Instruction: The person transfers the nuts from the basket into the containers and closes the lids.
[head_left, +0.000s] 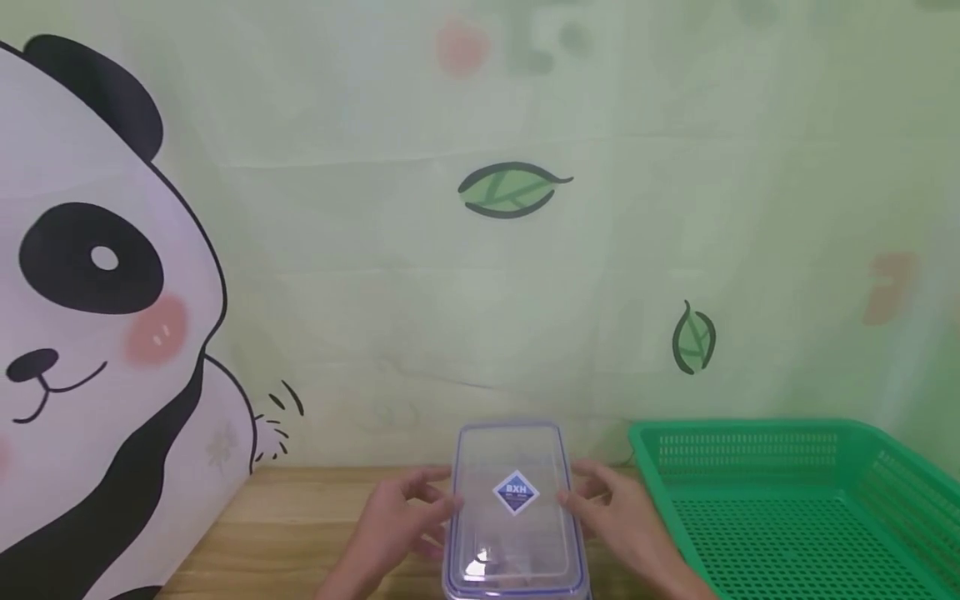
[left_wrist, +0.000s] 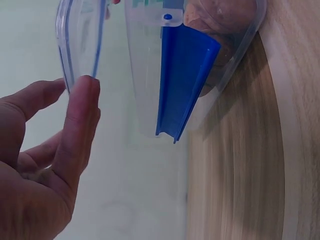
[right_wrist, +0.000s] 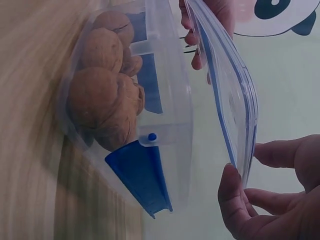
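A clear lid (head_left: 517,542) with a blue seal line and a blue "BXH" label sits between both hands. My left hand (head_left: 397,525) pinches its left edge, and my right hand (head_left: 618,521) pinches its right edge. Below the lid stands a clear plastic container (right_wrist: 172,100), with a gap visible between the two in the wrist views. Several walnuts (right_wrist: 97,95) lie inside it. Blue side latches (left_wrist: 182,80) hang swung outward from the container's rim. From the head view the lid hides most of the container.
A green plastic basket (head_left: 750,492) stands on the right of the wooden table (head_left: 300,517), close to my right forearm. Behind the table hangs a pale green cloth (head_left: 337,250) printed with a panda and leaves.
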